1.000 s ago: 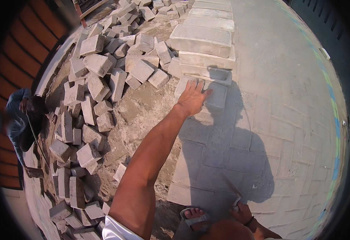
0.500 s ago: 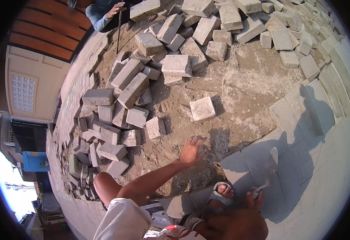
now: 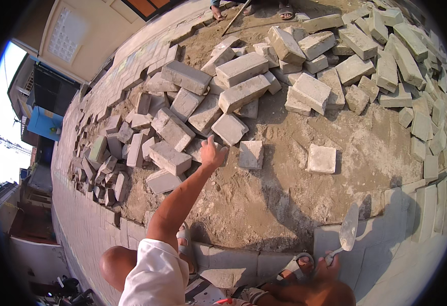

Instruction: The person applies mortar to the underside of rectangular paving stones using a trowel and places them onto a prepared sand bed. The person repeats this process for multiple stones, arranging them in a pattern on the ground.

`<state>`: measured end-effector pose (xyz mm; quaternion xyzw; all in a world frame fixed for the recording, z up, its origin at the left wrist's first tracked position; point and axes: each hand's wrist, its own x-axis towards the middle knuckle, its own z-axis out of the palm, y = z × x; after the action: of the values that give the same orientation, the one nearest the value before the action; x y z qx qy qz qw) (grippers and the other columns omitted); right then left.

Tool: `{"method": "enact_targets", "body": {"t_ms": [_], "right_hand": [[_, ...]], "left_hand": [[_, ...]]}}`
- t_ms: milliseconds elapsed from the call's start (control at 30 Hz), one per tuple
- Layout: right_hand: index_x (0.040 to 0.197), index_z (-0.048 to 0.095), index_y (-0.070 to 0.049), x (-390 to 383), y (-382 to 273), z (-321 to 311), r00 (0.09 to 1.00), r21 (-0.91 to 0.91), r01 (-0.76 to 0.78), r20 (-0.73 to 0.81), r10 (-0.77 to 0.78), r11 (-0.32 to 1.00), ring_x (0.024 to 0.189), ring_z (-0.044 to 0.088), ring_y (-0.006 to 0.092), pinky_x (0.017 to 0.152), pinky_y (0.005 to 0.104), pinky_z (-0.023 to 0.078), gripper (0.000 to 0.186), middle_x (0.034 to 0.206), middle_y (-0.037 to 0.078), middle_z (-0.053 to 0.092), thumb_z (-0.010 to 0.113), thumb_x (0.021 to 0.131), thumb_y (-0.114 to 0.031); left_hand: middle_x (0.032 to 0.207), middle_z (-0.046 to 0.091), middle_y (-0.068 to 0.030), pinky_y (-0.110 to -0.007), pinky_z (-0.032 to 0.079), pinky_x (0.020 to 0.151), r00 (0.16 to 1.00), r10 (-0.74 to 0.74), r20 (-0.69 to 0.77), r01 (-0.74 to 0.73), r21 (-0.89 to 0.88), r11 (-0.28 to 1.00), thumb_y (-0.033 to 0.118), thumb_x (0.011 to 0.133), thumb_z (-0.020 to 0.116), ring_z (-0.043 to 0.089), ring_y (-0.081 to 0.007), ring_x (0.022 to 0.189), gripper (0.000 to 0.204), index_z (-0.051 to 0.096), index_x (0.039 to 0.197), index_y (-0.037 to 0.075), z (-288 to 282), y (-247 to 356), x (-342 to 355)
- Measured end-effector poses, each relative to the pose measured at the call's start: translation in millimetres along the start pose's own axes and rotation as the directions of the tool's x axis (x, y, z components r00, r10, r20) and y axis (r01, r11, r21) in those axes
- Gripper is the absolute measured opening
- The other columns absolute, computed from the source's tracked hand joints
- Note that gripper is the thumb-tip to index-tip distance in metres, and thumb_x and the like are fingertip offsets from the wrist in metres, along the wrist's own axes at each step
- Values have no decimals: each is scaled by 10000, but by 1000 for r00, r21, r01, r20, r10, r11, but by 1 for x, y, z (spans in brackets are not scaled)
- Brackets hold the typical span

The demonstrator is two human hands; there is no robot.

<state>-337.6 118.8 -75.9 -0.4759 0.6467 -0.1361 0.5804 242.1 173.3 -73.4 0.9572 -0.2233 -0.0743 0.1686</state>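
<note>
Steel trowel (image 3: pixel 348 228) clamped in right hand (image 3: pixel 330 265), blade pointing up-away, left hand (image 3: pixel 212 153) spread open near paver (image 3: pixel 250 154)

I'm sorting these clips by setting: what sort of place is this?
Probably an outdoor paving site: loose paving blocks heaped on bare sand, laid pavement at its edge, and a trowel in the right hand.

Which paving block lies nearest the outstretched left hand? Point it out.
The square grey paving block lying flat on the sand just right of the left hand; the other loose square block lies farther right.
</note>
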Motion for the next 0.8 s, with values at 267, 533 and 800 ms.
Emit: {"method": "enact_targets", "body": {"t_ms": [267, 533, 800], "right_hand": [[1012, 583, 1, -17, -17, -1, 968, -256, 250, 68, -240, 934, 738, 621, 255, 675, 382, 507, 397, 860, 134, 640, 692, 740, -267], [975, 574, -7, -14, 69, 7, 813, -454, 507, -29, -581, 732, 619, 501, 90, 544, 275, 417, 224, 722, 30, 559, 600, 758, -56], [1112, 565, 4, -34, -54, 29, 948, -66, 169, 285, -144, 983, 788, 651, 293, 749, 383, 505, 348, 846, 154, 653, 647, 836, -191]], "left_hand": [[1246, 542, -216, -486, 368, 1033, 986, 160, -34, -163, -118, 980, 260, 590, 873, 489, -396, 1220, 821, 430, 1238, 21, -19, 67, 140], [1079, 534, -154, -483, 415, 917, 813, 557, -171, -545, 117, 830, 263, 610, 809, 533, -346, 1070, 639, 538, 1152, 63, -46, 132, 91], [1014, 489, -144, -430, 451, 886, 537, 789, 298, -843, 164, 512, 241, 583, 822, 514, -332, 1018, 635, 560, 1125, 39, -102, 160, -62]]}}
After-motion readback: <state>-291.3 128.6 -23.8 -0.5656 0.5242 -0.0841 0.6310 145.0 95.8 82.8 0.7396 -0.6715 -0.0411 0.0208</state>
